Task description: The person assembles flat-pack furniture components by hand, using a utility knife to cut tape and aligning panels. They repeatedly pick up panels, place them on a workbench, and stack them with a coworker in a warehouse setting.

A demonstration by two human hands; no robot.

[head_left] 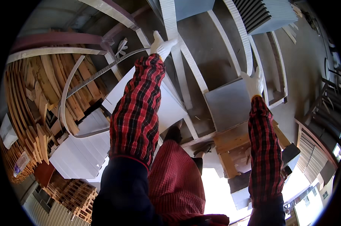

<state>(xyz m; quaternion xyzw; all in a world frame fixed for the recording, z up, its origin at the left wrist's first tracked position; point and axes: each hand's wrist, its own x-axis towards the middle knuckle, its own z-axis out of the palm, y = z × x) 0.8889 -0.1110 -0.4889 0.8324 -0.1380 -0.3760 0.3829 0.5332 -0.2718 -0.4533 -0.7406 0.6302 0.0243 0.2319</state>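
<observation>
Both my hands wear white gloves and reach forward over a frame of long pale beams (193,66). My left hand (162,46) is open, thumb and fingers apart, beside a broad upright beam (169,17). A thin curved strip (102,71) runs up to its wrist side; whether the hand touches either one I cannot tell. My right hand (254,83) also has its fingers spread, at the lower end of a curved pale slat (241,30). A grey-white panel (229,101) lies just left of that hand. Contact with the slat is unclear.
Stacked wooden planks (55,86) and a wooden pallet stack (74,197) stand at the left. White boards (78,158) lie near my left arm. A loose glove (122,48) rests beyond. Grey ribbed panels (266,15) are at far right; a wooden stand (227,162) is near my right forearm.
</observation>
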